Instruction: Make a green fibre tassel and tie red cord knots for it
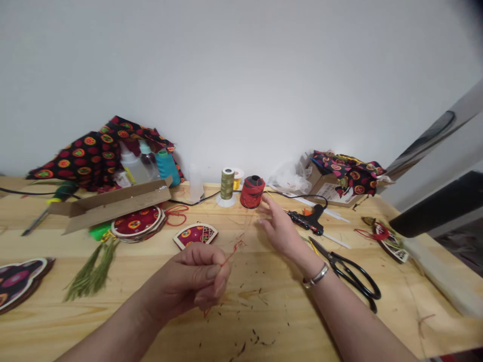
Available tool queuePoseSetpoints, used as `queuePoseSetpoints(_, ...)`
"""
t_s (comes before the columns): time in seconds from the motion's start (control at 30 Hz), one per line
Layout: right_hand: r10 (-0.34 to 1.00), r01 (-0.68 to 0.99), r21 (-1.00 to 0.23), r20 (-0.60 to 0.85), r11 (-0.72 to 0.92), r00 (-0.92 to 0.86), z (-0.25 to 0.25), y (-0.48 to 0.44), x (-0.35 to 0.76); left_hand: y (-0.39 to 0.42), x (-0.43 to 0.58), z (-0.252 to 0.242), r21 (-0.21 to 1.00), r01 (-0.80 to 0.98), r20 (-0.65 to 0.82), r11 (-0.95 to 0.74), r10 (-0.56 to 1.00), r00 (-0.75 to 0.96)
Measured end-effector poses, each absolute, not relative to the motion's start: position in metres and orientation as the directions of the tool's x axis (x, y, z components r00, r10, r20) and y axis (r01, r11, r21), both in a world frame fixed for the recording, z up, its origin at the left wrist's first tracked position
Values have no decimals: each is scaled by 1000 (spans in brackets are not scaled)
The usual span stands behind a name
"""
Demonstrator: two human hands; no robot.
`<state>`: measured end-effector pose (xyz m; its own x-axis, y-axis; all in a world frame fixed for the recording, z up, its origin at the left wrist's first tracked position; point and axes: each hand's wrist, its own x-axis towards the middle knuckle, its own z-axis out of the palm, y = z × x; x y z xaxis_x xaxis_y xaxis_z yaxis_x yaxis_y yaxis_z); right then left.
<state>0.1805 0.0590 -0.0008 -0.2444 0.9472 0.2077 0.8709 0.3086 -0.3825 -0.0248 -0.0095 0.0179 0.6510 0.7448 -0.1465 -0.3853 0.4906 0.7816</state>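
Count from my end: two hands over one pale wooden table (215,347). Three thread spools near its back edge: one black-cored with red thread (252,193), one cone of olive-green thread (227,183), one yellow (237,181) behind the olive. One pair of black-handled metal scissors (334,257), one black glue gun (315,218), both toward the right edge. One fan-shaped, wood-rimmed maroon ornament (193,235) mid-table. One stack of round wood-rimmed ornaments (138,223) left of that, beside olive-green tassels (90,271). One green-handled screwdriver (65,191) near the back left corner.

Fingers: I see the left hand (199,276) closed in a pinch, thumb against forefinger, gripping a thin red thread (237,246); a loose tangle sits just past the fingertips, over the table's middle. Right hand (281,229) is released, fingers parted and reaching to the red spool's right side. Can't tell if the fingertips touch it.

Visibility: strand between tangle and spool too faint for me to trace. Left hand covers the fan's lower edge; right forearm overlaps the scissors' lower handle. Yellow spool mostly blocked by the olive cone. Scalloped ornament (22,281) by the left is cut off. Can't count layers in the round stack.
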Motion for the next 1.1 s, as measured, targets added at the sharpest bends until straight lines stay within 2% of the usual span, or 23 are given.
queuePoseSetpoints(0.07, 929, 841, -441, 326, 313, -175, 2, 58, 183, -7, -22, 15, 793, -349, -205, 500, 758, 620)
queuePoseSetpoints(0.17, 919, 702, -618, 368, 354, -140, 9, 50, 182, -2, -16, 11, 807, -293, -296, 512, 781, 549)
queuePoseSetpoints(0.27, 917, 376, -838, 332, 394, -221, 16, 39, 174, 1, -11, 7, 834, -235, -342, 500, 801, 492)
queuePoseSetpoints(0.37, 894, 177, -941, 201, 290, -400, 20, 32, 168, 1, -10, 5, 865, -190, -342, 464, 823, 454)
queuePoseSetpoints(0.5, 816, 116, -981, 62, 156, -574, 20, 29, 167, 1, -10, 4, 871, -169, -351, 461, 825, 443)
queuePoseSetpoints(0.77, 831, -13, -998, -51, -70, -554, 19, 30, 163, 0, -8, 5, 849, -171, -397, 500, 817, 418)
queuePoseSetpoints(0.97, 834, -32, -995, -62, -95, -548, 18, 31, 162, -1, -9, 6, 838, -181, -397, 514, 803, 444)
queuePoseSetpoints(1.1, 849, 9, -1000, -29, -29, -528, 17, 32, 162, 0, -10, 5, 821, -194, -404, 537, 787, 467)
